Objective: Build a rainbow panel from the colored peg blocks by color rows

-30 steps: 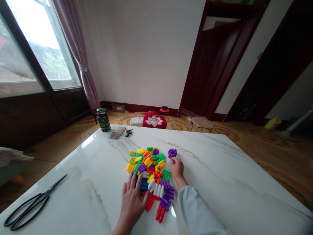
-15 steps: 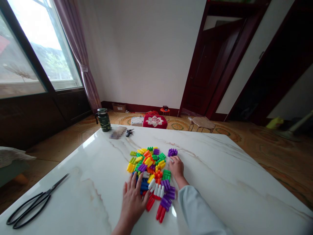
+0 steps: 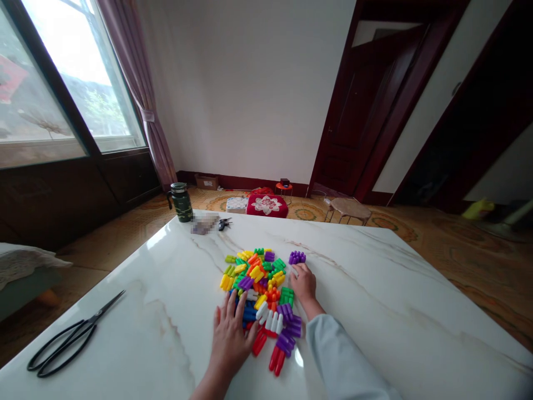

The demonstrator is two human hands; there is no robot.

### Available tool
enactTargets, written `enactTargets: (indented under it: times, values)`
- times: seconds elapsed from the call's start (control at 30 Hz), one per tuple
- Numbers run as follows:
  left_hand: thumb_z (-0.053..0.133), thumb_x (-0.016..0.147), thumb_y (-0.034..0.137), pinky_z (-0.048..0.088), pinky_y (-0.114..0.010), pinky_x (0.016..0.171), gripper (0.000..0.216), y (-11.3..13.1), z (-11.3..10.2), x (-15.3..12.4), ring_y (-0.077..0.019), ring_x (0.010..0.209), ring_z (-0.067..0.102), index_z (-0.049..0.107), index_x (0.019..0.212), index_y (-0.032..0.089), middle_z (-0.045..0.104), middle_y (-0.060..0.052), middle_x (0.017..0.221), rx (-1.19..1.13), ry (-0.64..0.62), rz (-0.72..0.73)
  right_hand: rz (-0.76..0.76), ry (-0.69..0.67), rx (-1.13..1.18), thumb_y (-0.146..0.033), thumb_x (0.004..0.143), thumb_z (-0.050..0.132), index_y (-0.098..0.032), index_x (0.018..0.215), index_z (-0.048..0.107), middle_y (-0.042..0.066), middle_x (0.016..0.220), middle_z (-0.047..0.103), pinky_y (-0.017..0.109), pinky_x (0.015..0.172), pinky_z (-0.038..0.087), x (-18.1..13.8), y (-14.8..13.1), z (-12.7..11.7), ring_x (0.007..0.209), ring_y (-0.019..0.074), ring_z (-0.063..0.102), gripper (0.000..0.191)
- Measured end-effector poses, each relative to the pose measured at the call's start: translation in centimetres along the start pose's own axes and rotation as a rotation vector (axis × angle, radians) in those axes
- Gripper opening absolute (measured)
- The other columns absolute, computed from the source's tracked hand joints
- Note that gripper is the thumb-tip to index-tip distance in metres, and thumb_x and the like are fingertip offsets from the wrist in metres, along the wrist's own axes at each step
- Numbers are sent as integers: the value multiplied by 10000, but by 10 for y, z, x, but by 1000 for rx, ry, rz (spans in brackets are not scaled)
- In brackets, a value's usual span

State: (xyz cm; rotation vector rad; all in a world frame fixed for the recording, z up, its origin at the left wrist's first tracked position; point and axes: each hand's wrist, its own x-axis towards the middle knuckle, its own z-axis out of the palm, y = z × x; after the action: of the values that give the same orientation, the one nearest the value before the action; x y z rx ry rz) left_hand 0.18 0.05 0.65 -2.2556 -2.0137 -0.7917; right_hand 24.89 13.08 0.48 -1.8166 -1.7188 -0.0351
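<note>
A pile of colourful plastic building blocks (image 3: 258, 271) lies on the white marble-patterned table (image 3: 362, 289). My left hand (image 3: 231, 328) rests with spread fingers over the pile's near left side, touching the blue blocks (image 3: 249, 312). White blocks (image 3: 273, 321) and red blocks (image 3: 276, 360) lie just right of its thumb. At the pile's right edge my right hand (image 3: 305, 284) has its fingers curled down around a small pale piece, apparently a white block (image 3: 293, 271), mostly hidden. A group of purple blocks (image 3: 297, 257) sits just beyond those fingertips, apart from the pile.
Black-handled scissors (image 3: 79, 336) lie at the table's left. Along the far left edge stand a dark green flask (image 3: 181, 202) and a blurred-out item (image 3: 205, 224), with a small black bunch, perhaps keys (image 3: 225, 223), beside it. Stools (image 3: 348, 209) are on the floor beyond.
The whole view has shifted slightly to the right in the picture. Both hands keep nearly the same places against the blocks, and no block has visibly moved.
</note>
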Motion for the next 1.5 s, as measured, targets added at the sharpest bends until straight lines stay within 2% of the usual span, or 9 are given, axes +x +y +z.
enactTargets:
  times: [0.33,0.47,0.6,0.8,0.93,1.03,1.13,1.27,1.5]
  values:
    - [535,863,412,246,-539,1149,667,3,-5,0,-293,1447,269,361,1480,230,352,-117,1549,-18,-26,-17,-82,-7,-17,-187,826,525,-216,1051,721,54,1097,684,262,793,423,1,7,3,946,177,620,299]
    - [547,853,393,240,-533,1151,680,4,-7,0,-292,1454,249,353,1485,232,346,-118,1552,-17,-24,-16,-43,17,115,-193,817,492,-188,972,724,70,1054,691,277,769,452,2,6,2,854,175,627,279]
    - [571,834,365,235,-531,1150,688,4,-7,0,-300,1447,261,367,1479,233,357,-123,1545,-24,-20,-19,-31,64,319,-195,817,465,-172,935,715,85,1004,683,306,774,483,0,-31,-11,755,170,610,278]
    - [540,858,406,241,-548,1141,658,2,-2,0,-304,1446,266,381,1472,229,347,-128,1550,-22,-21,-19,-531,-226,288,-130,724,645,-287,1052,711,43,1234,623,432,1013,381,-16,-118,-25,1164,248,514,369]
    - [521,867,397,241,-542,1142,631,0,3,0,-290,1446,271,395,1464,233,362,-124,1542,-11,-6,-12,-503,-188,378,-130,766,650,-240,911,708,57,1169,671,461,1042,363,-23,-134,-18,1171,246,532,191]
    - [507,873,381,244,-538,1142,615,0,2,1,-283,1443,278,402,1460,229,373,-128,1535,-5,-1,-8,-324,-83,646,-218,816,620,-202,910,668,88,1112,691,393,955,463,-27,-127,-19,1052,216,615,107]
    - [494,880,391,252,-541,1139,615,1,-1,1,-282,1446,271,393,1464,227,380,-127,1530,-4,0,-4,-72,-97,794,-278,801,612,-184,914,644,71,942,718,302,739,536,-31,-107,-27,796,176,666,150]
    - [493,884,393,255,-539,1139,615,1,-1,1,-283,1445,274,390,1466,224,384,-128,1527,-3,0,-7,77,-106,594,-262,693,666,-174,789,656,31,735,690,281,644,513,-24,-57,-42,660,173,623,131]
    - [510,874,384,255,-527,1141,623,1,0,2,-284,1446,269,392,1466,230,387,-119,1528,0,-3,-9,58,-118,154,-165,701,604,-205,856,721,44,890,711,278,712,484,6,21,-65,724,171,636,198]
